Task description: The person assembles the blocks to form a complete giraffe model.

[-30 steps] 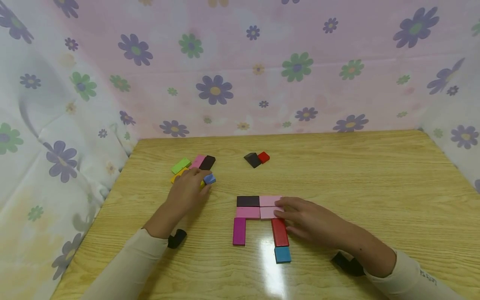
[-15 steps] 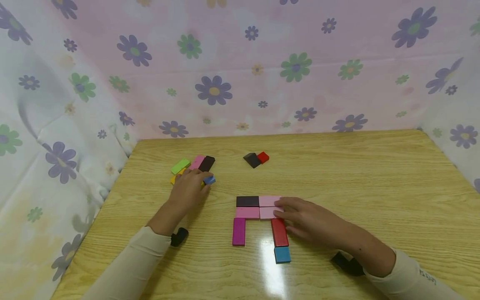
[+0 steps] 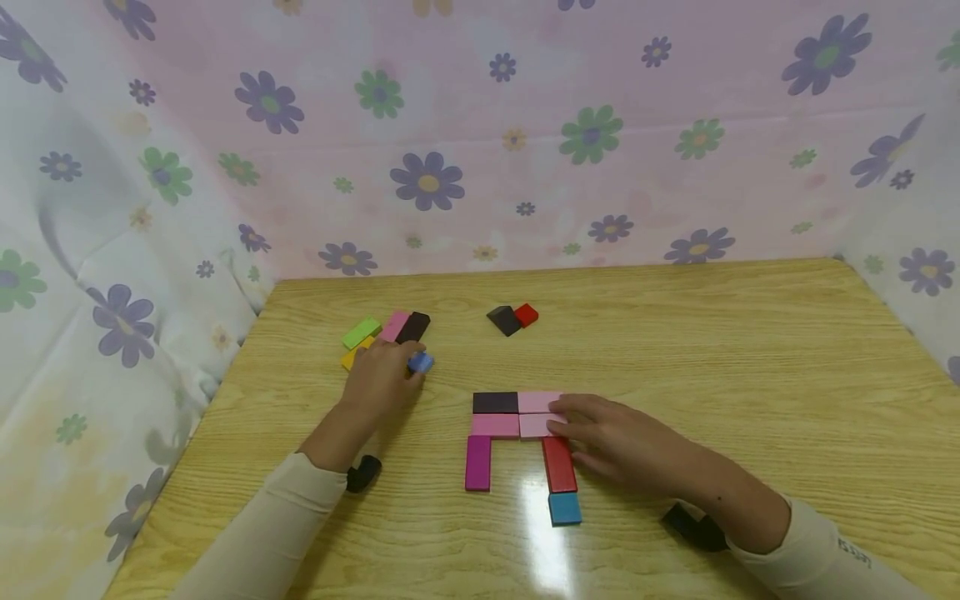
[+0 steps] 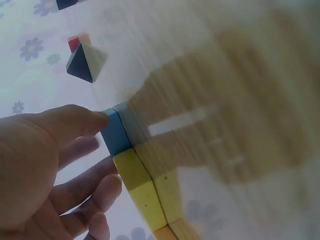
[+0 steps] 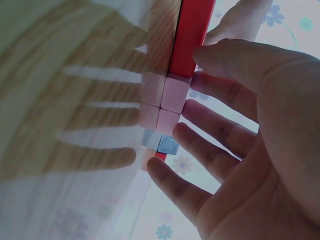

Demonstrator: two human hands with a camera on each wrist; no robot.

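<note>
At the left pile in the head view, my left hand (image 3: 378, 377) pinches a small blue block (image 3: 422, 362). In the left wrist view the thumb lies against that block, which meets a yellow block (image 4: 146, 195). My right hand (image 3: 618, 442) keeps its fingers extended, their tips on two light pink blocks (image 3: 536, 402) of a flat arrangement. That group also has a dark block (image 3: 495, 403), a pink block (image 3: 495, 427), a magenta block (image 3: 477, 463), a red block (image 3: 559, 465) and a cyan block (image 3: 565, 509).
Around the left hand lie a green block (image 3: 362, 332), an orange block (image 3: 354, 357), a pink block (image 3: 394, 326) and a black block (image 3: 413, 327). Further back, a black triangular block (image 3: 506, 320) touches a small red block (image 3: 527, 315). Flowered cloth (image 3: 480, 167) walls the wooden table.
My left hand has shifted slightly right, and the small blue block has turned and moved a little with it. My right hand and the arrangement have stayed still.
</note>
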